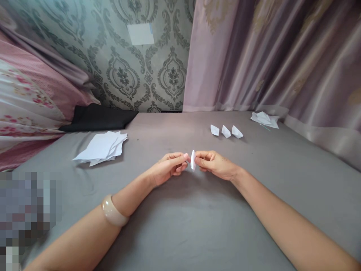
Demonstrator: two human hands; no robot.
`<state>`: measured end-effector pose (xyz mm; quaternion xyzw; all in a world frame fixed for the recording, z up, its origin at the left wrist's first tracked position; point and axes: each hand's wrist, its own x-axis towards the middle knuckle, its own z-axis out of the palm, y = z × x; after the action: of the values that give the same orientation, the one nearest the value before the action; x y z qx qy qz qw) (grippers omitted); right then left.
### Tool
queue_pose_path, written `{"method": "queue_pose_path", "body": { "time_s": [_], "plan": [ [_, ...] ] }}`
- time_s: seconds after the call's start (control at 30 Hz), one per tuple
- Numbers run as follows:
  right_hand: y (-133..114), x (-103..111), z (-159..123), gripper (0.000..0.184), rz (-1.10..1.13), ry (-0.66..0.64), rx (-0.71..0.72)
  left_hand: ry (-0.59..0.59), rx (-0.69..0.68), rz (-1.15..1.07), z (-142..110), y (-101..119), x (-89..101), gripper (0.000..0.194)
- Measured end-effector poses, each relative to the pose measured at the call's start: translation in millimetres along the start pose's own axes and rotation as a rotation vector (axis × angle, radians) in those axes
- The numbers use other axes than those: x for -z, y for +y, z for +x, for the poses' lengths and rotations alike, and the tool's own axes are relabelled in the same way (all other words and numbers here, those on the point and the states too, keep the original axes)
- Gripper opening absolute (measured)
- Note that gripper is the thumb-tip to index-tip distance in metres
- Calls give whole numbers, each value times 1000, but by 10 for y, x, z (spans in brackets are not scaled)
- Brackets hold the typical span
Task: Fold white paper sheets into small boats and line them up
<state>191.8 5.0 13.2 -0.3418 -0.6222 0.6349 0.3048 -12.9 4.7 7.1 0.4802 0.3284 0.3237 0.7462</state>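
Looking down over a grey cloth surface (180, 226), both bare forearms reach forward and meet near the middle. At far left, a loose stack of white paper sheets (101, 148) lies flat on the cloth, well apart from the hands. The left forearm wears a pale bangle (113, 211) at the wrist. The left hand (169, 168) is mostly curled, its thumb and forefinger pinched onto the left face of a small folded white paper piece (193, 160). This piece stands on edge between the two hands, just above the cloth. The right hand (214, 164) is likewise curled, fingertips gripping the paper's right face. Farther back and to the right, three small folded paper boats (226, 131) sit in a row. Beyond them, at far right, lies a small heap of paper scraps (264, 119) near the curtain (282, 56).
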Motion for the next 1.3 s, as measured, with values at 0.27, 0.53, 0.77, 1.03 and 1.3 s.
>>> {"method": "queue_pose_path", "body": {
  "time_s": [0.27,0.53,0.77,1.03,1.3],
  "plan": [
    [-33,15,-35,32,-58,-110,-30,-192,128,87,-72,52,9,32],
    [10,88,-24,31,-247,-64,-38,2,-3,284,5,-8,48,30],
    [142,-5,83,26,-231,210,79,235,-199,308,48,-36,-4,24],
    [112,-174,89,19,-205,424,298,319,-426,225,34,-46,-61,19],
    [108,-234,119,31,-54,509,316,331,-509,232,34,-75,-70,19]
  ]
}}
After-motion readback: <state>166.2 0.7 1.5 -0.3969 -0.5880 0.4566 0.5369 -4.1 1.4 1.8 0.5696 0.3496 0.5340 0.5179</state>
